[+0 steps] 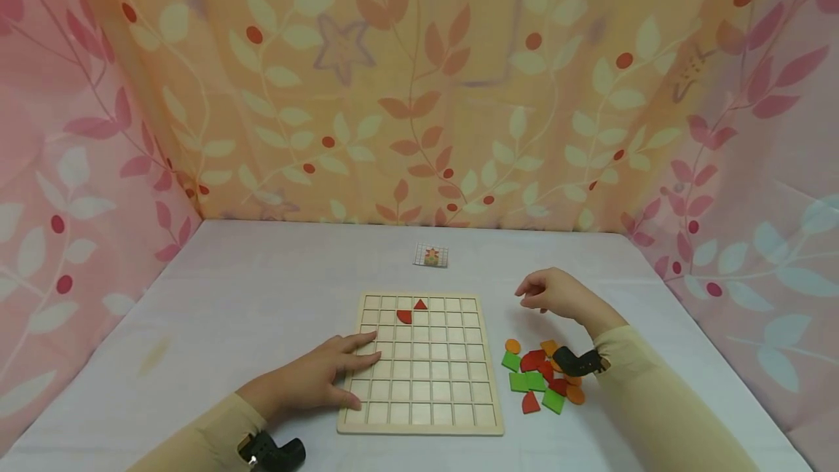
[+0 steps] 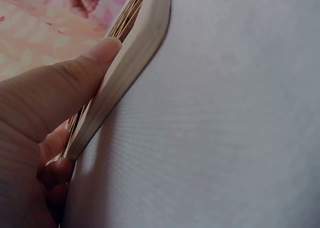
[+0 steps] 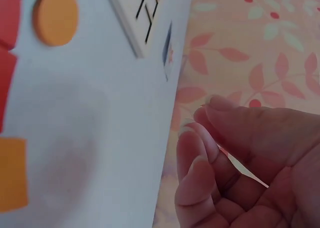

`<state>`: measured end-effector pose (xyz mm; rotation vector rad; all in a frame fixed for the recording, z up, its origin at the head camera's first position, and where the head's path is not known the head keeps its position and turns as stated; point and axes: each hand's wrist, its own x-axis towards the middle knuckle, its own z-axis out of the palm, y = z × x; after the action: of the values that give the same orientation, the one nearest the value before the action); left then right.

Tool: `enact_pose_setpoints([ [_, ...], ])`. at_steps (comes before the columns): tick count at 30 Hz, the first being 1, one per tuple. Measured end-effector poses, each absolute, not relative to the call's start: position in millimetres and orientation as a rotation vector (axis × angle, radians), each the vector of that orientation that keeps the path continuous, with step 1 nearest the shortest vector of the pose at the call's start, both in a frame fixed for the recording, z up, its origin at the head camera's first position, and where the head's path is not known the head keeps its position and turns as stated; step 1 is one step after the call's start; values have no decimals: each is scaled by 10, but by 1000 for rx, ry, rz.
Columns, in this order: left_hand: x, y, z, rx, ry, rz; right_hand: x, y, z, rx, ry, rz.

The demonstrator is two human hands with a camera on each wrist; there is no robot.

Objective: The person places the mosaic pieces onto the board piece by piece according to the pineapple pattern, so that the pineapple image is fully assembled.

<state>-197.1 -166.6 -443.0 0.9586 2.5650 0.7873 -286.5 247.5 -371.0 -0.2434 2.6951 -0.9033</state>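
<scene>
My left hand (image 1: 321, 374) rests with spread fingers on the left side of a square wooden grid board (image 1: 419, 430). In the left wrist view, its thumb (image 2: 82, 73) lies against the board's edge (image 2: 125, 70). Two red pieces sit in the upper cells: a triangle (image 1: 420, 304) and a quarter circle (image 1: 404, 317). My right hand (image 1: 557, 291) is raised to the right of the board, beyond a pile of loose pieces. Its fingers (image 3: 197, 180) bend loosely toward the thumb, and no piece shows between them.
Beside the board's right edge lie several flat pieces: green squares (image 1: 518, 382), red quarter circles (image 1: 530, 403) and orange circles (image 1: 513, 346). A small picture card (image 1: 431, 255) lies behind the board on the white tablecloth (image 1: 262, 268). Patterned curtains (image 1: 419, 93) enclose the table's back and sides.
</scene>
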Motion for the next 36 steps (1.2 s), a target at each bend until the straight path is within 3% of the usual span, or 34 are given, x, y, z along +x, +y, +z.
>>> enact_pose_setpoints([
  [17,-1972,-1675,-4459,965,2570,792,-2562,2843,-4006,-159,2611,-792],
  [36,-1962,-1682,-4492,999,2588,803,-2586,2894,-4036,-216,2556,-816],
])
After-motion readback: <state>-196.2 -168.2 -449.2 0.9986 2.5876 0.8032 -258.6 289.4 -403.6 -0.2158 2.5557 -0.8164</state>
